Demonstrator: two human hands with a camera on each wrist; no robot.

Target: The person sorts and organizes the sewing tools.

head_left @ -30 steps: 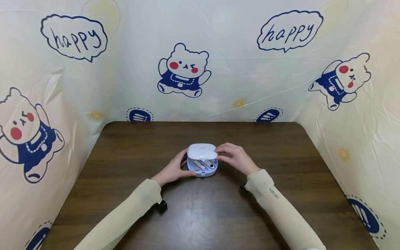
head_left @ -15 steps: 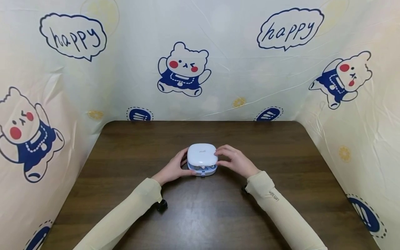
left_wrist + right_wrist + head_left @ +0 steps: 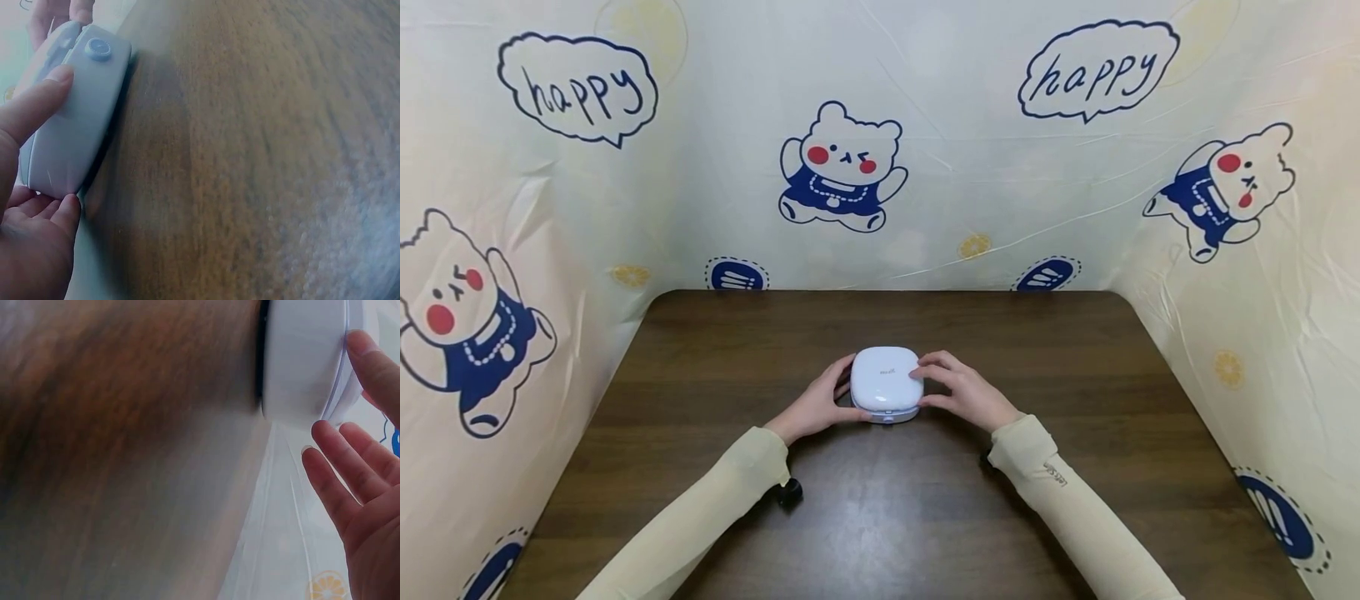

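A small white storage case (image 3: 889, 419) with a pale blue tint sits mid-table. Its rounded white lid (image 3: 880, 383) lies almost flush on the base, a thin dark line showing along the front. A round button (image 3: 98, 50) marks the front wall in the left wrist view. My left hand (image 3: 816, 407) grips the base from the left, thumb along the front and fingers round the side. From the other side, my right hand (image 3: 966, 390) holds the lid's right edge, with thumb at the seam and a fingertip on top. The lid hides the contents.
The brown wooden table (image 3: 880, 517) carries the case. Behind it and along both sides hangs a pale curtain (image 3: 940, 75) printed with bears and lettering. A small black device (image 3: 789, 493) hangs under the left cuff.
The lid has swung down from raised to nearly level, covering the small items that showed inside. My right hand has come down with it; my left hand has stayed in place.
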